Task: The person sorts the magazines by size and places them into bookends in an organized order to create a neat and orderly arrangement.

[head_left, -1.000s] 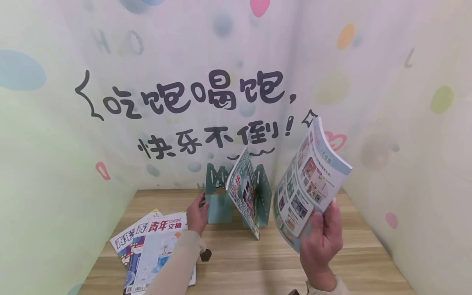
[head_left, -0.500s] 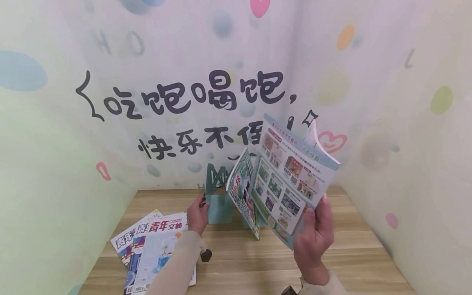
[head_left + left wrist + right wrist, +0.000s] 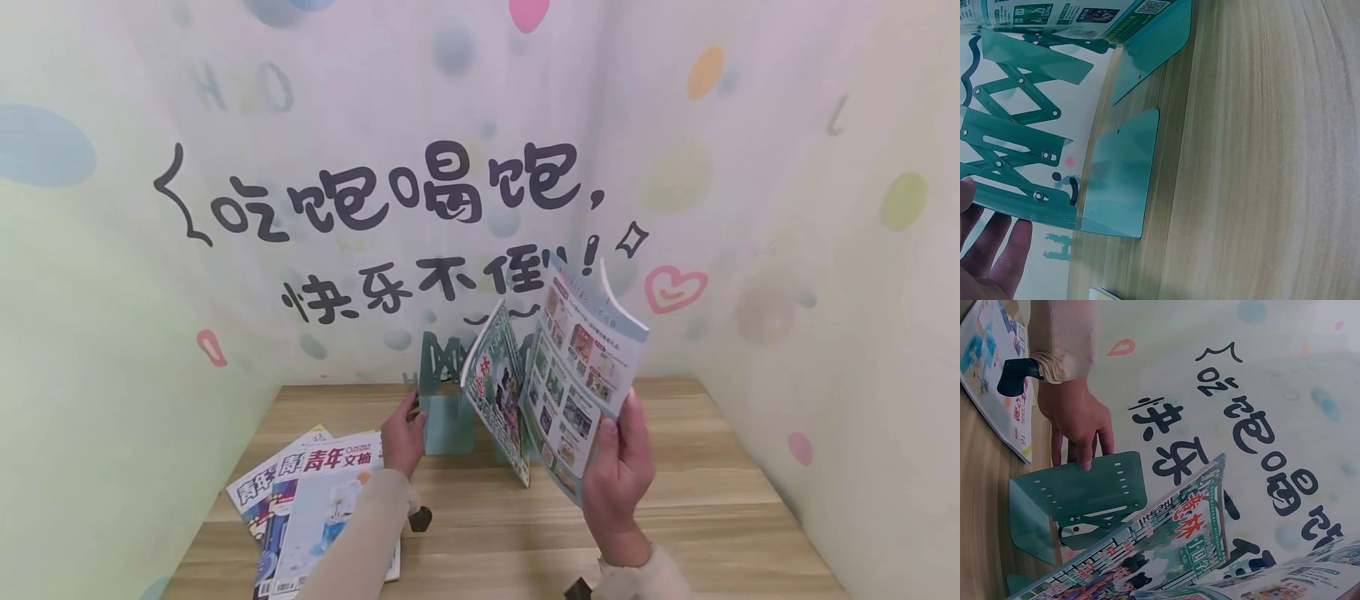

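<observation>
A green metal expanding bookend (image 3: 447, 425) with a folding lattice stands at the back of the table. My left hand (image 3: 402, 437) grips its left end panel, thumb on one face and fingers on the other, as the left wrist view shows of the panel (image 3: 1016, 203). One magazine (image 3: 495, 396) with a green illustrated cover leans upright in the bookend. Just right of it, my right hand (image 3: 618, 479) holds a second magazine (image 3: 581, 375) upright by its lower right edge, pages slightly fanned. This magazine hides most of the bookend's right end.
Several overlapping magazines (image 3: 322, 508) lie flat on the left of the wooden table (image 3: 480, 542), partly under the left forearm. A printed fabric wall (image 3: 360, 108) rises close behind the bookend, with further walls at both sides.
My right hand has carried its magazine leftward, close to the standing one, and its back cover has turned. My left hand, the bookend and the leaning magazine have stayed in place.
</observation>
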### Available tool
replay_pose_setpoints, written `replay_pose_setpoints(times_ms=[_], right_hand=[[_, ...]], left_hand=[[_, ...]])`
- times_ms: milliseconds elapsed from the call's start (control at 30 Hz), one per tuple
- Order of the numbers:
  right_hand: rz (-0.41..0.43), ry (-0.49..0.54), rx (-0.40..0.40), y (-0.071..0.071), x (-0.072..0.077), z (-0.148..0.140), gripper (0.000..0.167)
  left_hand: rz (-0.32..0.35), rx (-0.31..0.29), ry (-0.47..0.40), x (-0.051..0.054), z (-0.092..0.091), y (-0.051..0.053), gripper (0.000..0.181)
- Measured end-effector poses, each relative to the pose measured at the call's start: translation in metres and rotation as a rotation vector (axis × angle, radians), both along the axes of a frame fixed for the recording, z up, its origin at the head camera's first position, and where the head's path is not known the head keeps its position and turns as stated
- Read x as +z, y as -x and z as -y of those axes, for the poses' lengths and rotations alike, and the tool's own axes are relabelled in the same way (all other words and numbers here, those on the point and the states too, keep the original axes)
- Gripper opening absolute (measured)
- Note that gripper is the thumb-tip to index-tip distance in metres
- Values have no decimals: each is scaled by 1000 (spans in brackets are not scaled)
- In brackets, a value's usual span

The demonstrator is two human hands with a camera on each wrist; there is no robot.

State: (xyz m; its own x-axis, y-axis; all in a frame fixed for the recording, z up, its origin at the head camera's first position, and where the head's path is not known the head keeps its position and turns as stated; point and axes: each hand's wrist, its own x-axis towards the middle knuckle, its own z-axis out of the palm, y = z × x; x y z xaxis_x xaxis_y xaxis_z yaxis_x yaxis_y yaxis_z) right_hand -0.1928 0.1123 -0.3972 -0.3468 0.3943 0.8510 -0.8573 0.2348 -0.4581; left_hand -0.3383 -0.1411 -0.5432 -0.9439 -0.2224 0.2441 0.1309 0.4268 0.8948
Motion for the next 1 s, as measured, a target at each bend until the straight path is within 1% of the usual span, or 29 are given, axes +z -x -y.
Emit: replay_pose_setpoints(times_ms=[133,267,400,600,700,833,900,1000], right_hand=[[21,-44,-23,6,-9,3,46],[59,-57,-50,13,-22,6,49],[106,-68,-104,18,-34,8,50],[128,-102,-187,25,-50,9,45],[129,-114,-218,33,-64,7,43],[124,-142,-244,44,-84,6,48],[112,-160,-249,45,-88,8,51],[92,-177,-245,39,-83,13,53]], left_hand=[[1,-2,3,2,0,0,46],[0,-5,4,0,1,0,46],[7,-14,6,-2,2,1,46],[-14,-11,6,-1,1,1,45],[-27,-9,16,-1,1,1,46],[-14,-7,15,-2,1,1,46],[-4,-3,11,-2,1,1,46],[-3,-7,10,-2,0,1,47]])
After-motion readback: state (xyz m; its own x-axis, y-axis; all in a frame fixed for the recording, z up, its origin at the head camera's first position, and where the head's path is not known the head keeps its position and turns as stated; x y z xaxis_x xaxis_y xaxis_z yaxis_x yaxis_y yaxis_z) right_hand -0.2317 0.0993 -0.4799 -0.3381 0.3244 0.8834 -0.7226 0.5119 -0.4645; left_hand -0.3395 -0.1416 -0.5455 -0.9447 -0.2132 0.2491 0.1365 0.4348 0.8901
